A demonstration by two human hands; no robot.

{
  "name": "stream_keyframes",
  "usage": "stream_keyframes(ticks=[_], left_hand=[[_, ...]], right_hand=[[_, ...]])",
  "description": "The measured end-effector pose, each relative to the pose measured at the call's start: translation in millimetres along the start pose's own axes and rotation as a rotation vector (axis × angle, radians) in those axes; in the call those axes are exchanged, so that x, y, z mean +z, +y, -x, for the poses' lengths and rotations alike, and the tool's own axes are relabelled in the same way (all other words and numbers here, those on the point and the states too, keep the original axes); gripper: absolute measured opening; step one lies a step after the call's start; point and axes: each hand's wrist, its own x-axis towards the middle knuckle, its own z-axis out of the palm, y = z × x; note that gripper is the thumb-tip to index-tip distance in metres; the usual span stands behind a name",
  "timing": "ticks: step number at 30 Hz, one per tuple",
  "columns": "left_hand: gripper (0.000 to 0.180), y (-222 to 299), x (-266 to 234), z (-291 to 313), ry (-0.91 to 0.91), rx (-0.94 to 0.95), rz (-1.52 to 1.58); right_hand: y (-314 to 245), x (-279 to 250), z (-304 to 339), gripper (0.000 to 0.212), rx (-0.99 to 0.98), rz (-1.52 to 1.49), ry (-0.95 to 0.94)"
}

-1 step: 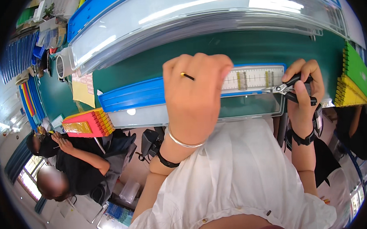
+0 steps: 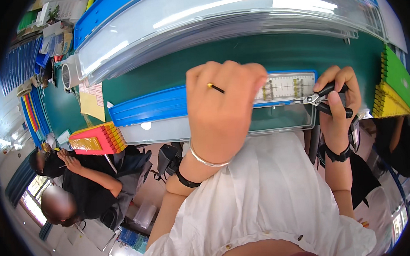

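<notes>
Behind the work we see a busy room, and across it a green table [image 2: 142, 85] with long clear boxes [image 2: 217, 16] along its far side. A long blue tray [image 2: 148, 107] lies in front of them, a gridded white card [image 2: 284, 87] at its right end and a clear cover [image 2: 168, 133] along its near side. Our left hand [image 2: 221, 108] is curled over the tray's middle; its fingertips are hidden, so we cannot tell whether it grips anything. Our right hand [image 2: 338, 114] grasps the pliers [image 2: 309, 99] by their black handles, tips at the card's near edge. We judge that a slip of those tips could knock the thin pieces [image 2: 298, 88] out of line, since they lie so close; our left hand blocks part of the view, and a forearm pressing on the cover at the table's near edge could tip it. Counting, we make it one tray, one card, one cover, one pair of pliers, two visible groups of thin pieces, each too fine to number, and one red-and-yellow stack [image 2: 94, 142] at left.
</notes>
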Motion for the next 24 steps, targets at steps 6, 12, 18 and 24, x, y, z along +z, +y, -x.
stream_keyframes(ticks=[6,12,18,24], left_hand=[[0.007,17.0,24.3,2.3,-0.094,0.133,0.045],[0.009,7.7,48.6,13.6,-0.181,0.122,0.112],[0.009,6.1,43.8,12.0,-0.224,0.108,0.096],[0.008,4.8,41.5,10.5,-0.257,0.074,0.146]], right_hand=[[-3.2,-28.5,4.7,0.038,-0.025,0.151,0.059],[-7.1,-42.1,2.3,0.039,-0.012,0.101,0.036],[-7.2,-38.5,-6.7,0.033,-0.015,0.152,-0.055],[-10.9,-37.8,-12.3,0.028,-0.032,0.182,-0.128]])
